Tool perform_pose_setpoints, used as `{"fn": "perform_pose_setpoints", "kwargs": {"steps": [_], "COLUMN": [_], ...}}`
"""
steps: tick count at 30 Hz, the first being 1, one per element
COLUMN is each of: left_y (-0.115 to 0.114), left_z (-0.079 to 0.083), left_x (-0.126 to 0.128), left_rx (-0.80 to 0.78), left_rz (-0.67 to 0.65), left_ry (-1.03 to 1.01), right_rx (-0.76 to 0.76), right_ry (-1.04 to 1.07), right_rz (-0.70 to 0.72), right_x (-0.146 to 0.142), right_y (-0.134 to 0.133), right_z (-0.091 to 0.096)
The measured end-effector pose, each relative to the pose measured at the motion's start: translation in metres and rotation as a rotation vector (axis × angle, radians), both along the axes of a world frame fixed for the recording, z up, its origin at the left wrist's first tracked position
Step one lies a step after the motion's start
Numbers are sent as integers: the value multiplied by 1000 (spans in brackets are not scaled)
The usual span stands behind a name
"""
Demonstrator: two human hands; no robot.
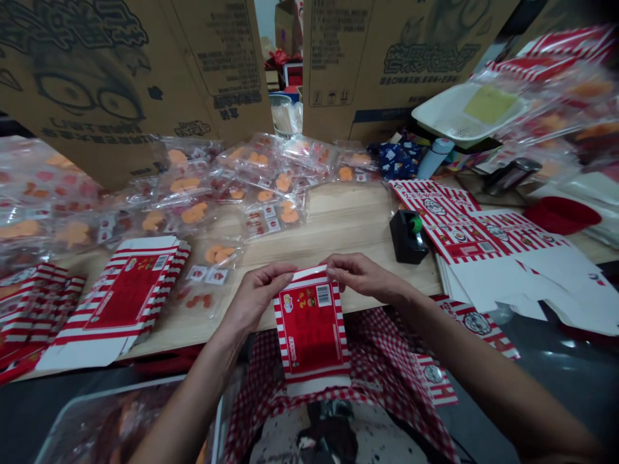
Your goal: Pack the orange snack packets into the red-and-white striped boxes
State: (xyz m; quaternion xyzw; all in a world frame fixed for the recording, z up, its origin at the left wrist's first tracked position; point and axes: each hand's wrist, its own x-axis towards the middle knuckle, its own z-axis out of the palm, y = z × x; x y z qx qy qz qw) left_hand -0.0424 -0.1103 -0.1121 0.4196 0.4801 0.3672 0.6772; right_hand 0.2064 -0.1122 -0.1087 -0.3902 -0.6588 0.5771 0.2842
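Together, the left hand (pixel 258 293) and right hand (pixel 365 277) pinch the top edge of a red-and-white striped carton (pixel 312 332) at lower centre, hanging over the table's edge. Flattened cartons (pixel 126 293) lie left; a black tape dispenser (pixel 409 237) stands upper right of the hands.

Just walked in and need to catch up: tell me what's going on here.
A person grips a red-and-white striped carton by its top edge, with the left hand and right hand, above a wooden table. Stacks of matching flat cartons lie to both sides; clear packets of orange pieces cover the far side.
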Motion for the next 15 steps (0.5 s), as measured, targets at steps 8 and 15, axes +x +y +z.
{"fn": "perform_pose_setpoints", "kwargs": {"steps": [8,15], "left_y": [6,10], "left_z": [2,5], "left_x": [-9,-9], "left_rx": [21,12], "left_rz": [-63,-142], "left_ry": [28,40], "right_rx": [-163,-174], "right_ry": [47,-93], "right_rz": [-26,-56], "right_x": [1,-8], "right_y": [9,19], "right_z": [15,8]}}
